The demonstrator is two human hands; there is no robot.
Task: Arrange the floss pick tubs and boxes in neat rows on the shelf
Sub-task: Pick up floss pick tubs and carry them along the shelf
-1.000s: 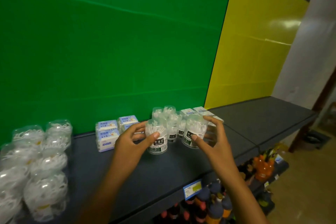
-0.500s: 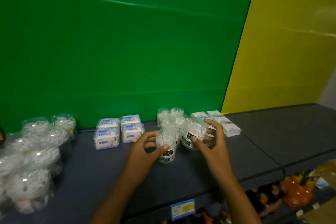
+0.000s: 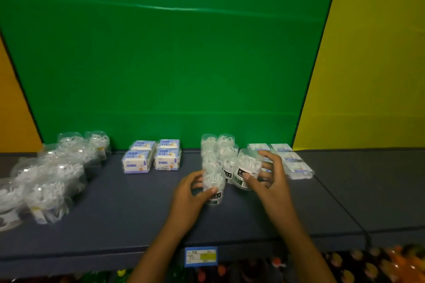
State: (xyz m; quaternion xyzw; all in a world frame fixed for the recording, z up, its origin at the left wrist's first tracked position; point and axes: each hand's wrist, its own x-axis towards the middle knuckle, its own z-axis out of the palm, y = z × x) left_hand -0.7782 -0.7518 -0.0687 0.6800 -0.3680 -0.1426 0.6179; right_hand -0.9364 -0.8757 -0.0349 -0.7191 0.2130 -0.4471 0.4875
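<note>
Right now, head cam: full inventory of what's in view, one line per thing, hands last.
Left-held tub: one, clear with dark label, front of the left tub row.
Right-held tub: one, clear with dark label, front of the right tub row.
Other tubs: several, clear, two rows behind the held ones; exact count unclear.
Blue-white boxes: four, two by two, left of the tubs.
Flat clear packs: several, right of the tubs, partly hidden.
Large clear tubs: many, far left.
Shelf: one, dark grey.
Price tag: one, blue and yellow, shelf front edge.
Left hand: grips the left-held tub.
Right hand: grips the right-held tub.
</note>
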